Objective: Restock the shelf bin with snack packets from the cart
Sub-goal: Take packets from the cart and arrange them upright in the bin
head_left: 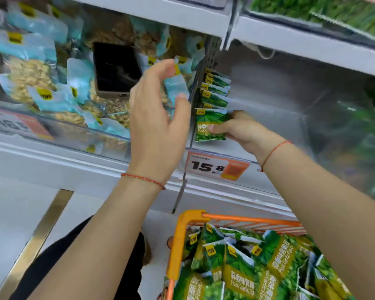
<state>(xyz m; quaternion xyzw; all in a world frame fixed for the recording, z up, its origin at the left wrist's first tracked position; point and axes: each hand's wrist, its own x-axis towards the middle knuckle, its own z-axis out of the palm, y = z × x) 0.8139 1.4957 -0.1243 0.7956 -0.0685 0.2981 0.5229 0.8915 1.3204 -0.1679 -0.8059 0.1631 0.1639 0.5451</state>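
Upper left of the frame, a clear bin [59, 135] of pale blue nut packets sits on a white shelf [290, 42]. At centre the left hand [158, 118] hovers, fingers loosely spread, holding nothing. Just right, the right hand [243, 131] pinches a green pea packet [206, 124] at the middle bin [268, 109]. Lower right, the orange cart [182, 234] holds more.

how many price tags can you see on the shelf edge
2: a blurred price tag on the left bin front, and the 15.8 tag below the green pea packet the right hand holds. Others may lie outside the frame.
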